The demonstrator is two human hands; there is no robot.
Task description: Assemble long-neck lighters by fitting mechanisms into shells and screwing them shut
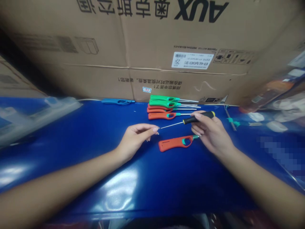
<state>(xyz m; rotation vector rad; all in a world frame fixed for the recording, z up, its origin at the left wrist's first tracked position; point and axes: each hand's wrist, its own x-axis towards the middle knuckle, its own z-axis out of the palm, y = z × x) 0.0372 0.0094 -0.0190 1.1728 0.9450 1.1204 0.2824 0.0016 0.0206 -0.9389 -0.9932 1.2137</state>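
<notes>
My right hand (212,130) is closed around the black and yellow handle of a screwdriver (172,125), its thin shaft pointing left. At the screwdriver's tip my left hand (137,138) pinches with thumb and forefinger; whatever lies between them is too small to make out. Just below the screwdriver an orange gas lighter (170,144) lies on the blue table, its green-collared nozzle end running under my right hand. Behind the hands, several long lighters lie side by side, among them a green lighter (164,102) and an orange lighter (162,116).
A large cardboard box (152,47) stands along the back of the blue table (147,187). Near its base lies a blue lighter (116,101). Clear plastic bins (45,117) stand at left. Plastic-wrapped items (277,125) and a thin metal rod with green parts (231,119) are at right.
</notes>
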